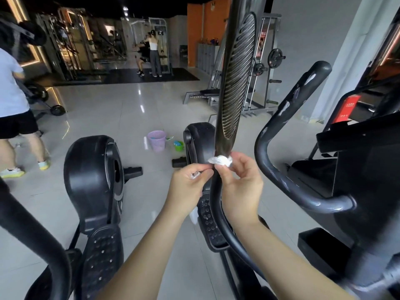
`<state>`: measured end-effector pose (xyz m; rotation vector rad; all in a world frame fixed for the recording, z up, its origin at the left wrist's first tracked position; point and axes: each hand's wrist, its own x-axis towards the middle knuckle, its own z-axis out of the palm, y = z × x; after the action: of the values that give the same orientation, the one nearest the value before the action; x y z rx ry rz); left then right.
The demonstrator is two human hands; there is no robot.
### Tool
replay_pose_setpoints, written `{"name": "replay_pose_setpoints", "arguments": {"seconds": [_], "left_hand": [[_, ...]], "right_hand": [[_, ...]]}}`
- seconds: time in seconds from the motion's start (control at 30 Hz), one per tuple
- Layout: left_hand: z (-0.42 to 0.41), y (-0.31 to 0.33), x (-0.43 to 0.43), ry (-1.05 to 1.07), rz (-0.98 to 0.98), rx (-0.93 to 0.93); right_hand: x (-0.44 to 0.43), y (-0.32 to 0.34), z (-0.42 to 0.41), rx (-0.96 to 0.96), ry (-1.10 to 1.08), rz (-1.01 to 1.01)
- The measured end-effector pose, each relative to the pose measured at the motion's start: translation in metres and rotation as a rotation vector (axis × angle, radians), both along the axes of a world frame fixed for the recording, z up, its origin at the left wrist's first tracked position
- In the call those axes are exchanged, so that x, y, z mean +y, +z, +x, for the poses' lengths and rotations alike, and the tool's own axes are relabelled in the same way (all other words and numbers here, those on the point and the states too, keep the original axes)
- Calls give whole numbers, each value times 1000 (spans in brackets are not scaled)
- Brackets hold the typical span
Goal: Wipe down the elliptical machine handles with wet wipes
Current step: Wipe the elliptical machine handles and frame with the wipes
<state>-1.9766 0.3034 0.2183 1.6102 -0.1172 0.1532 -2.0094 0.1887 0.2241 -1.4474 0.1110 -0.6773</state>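
Note:
A tall black elliptical handle (232,79) with a ribbed grip rises through the middle of the view. A white wet wipe (221,160) is wrapped round the bar just below the ribbed grip. My right hand (240,185) pinches the bunched end of the wipe on the bar's right side. On the left side my left hand (188,187) pinches the wipe's other end, a bit of white showing between its fingers. A second curved black handle (281,135) stands to the right, apart from both hands.
Black elliptical flywheel housings (93,180) and pedals (101,263) stand below and to the left. A purple basket (157,140) and a green tub (179,145) sit on the tiled floor ahead. A person in a light shirt (10,100) stands at the far left; weight racks (266,68) behind.

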Motion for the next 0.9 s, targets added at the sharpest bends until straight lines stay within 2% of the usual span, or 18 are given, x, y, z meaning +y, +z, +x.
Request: {"name": "replay_pose_setpoints", "arguments": {"seconds": [0.1,0.3,0.47,0.57,0.67,0.9], "left_hand": [[0,-9,0,2,-23,20],[-6,-42,-2,19,-41,55],[-8,-74,-8,84,-67,62],[-11,-98,-16,117,-97,77],[-18,-132,-29,181,-87,122],[-39,-187,-56,237,-72,257]], "right_hand": [[-1,-13,-1,96,-11,-134],[-7,-58,-6,266,87,-222],[-18,-113,-1,479,113,-474],[-26,-131,2,533,97,-607],[-34,-147,-3,596,106,-728],[-64,-172,-40,849,117,-871]]}}
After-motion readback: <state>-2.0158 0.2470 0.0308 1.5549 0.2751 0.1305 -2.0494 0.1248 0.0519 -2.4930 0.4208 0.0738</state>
